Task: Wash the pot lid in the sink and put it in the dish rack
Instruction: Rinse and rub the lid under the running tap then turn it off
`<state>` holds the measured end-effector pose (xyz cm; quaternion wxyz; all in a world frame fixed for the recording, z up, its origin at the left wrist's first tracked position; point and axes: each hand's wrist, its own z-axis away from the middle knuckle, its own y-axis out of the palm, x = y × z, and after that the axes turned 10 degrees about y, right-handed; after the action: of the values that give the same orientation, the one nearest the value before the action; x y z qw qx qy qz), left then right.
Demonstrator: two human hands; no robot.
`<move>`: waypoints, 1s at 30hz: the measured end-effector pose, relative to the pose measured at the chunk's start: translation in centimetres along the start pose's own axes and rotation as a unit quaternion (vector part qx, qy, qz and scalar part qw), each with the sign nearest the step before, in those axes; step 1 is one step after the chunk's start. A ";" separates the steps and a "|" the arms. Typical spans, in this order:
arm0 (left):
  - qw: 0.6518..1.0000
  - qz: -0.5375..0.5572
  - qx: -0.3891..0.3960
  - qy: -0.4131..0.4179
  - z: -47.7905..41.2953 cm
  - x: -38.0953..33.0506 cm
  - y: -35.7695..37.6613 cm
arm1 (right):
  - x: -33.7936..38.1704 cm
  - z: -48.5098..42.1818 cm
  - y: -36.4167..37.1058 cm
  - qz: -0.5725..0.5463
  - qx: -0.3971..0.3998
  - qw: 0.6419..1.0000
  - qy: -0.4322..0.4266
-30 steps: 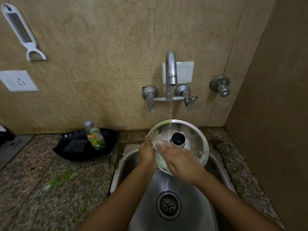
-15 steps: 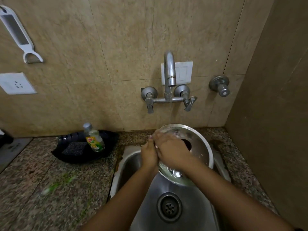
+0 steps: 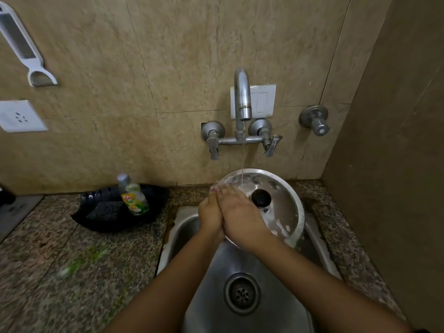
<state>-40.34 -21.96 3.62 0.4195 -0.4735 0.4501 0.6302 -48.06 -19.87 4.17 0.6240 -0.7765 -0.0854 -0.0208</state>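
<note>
I am looking down at the sink point(image 3: 192, 236) in the lower centre, its drain point(image 3: 242, 293) nearest. Above it my left hand point(image 3: 210, 216) is gripping the lid point(image 3: 283, 203) at its left edge, while my right hand point(image 3: 240, 217) is lying flat on top beside the knob point(image 3: 261, 197). The tap point(image 3: 242, 97), upper centre, is running water onto the lid's far rim.

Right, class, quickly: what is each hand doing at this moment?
Left hand: closed on the left rim of the pot lid, holding it under the tap.
Right hand: flat on the lid's top, rubbing; no grip.
</note>
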 end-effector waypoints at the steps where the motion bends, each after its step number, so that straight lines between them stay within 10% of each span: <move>1: 1.000 0.001 -0.011 -0.008 -0.2 -0.2 -0.3 | -0.6 0.8 0.2 -0.042 0.014 0.997 -0.064; 5: 0.996 -0.011 -0.079 -0.044 -1.6 0.6 -2.9 | -6.9 5.1 0.4 -0.044 0.089 0.969 -0.227; 10: 0.996 -0.032 -0.078 -0.035 -1.5 1.1 -4.2 | -12.2 3.5 1.7 -0.074 0.034 0.997 -0.017; 15: 0.998 -0.043 -0.033 0.034 -0.7 0.1 -3.0 | -9.8 -1.6 1.2 -0.138 0.005 0.987 -0.077; 20: 0.994 -0.042 -0.103 0.022 -1.7 0.3 -3.9 | -8.9 3.6 3.4 -0.138 -0.032 0.988 0.055; 30: 0.994 -0.027 -0.090 0.059 0.2 0.9 -2.1 | -4.2 6.0 4.6 -0.062 -0.011 0.968 -0.241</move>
<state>-38.55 -21.15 2.43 0.3649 -0.5575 0.4022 0.6279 -51.88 -15.43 -2.18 0.5739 -0.7584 -0.2815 0.1273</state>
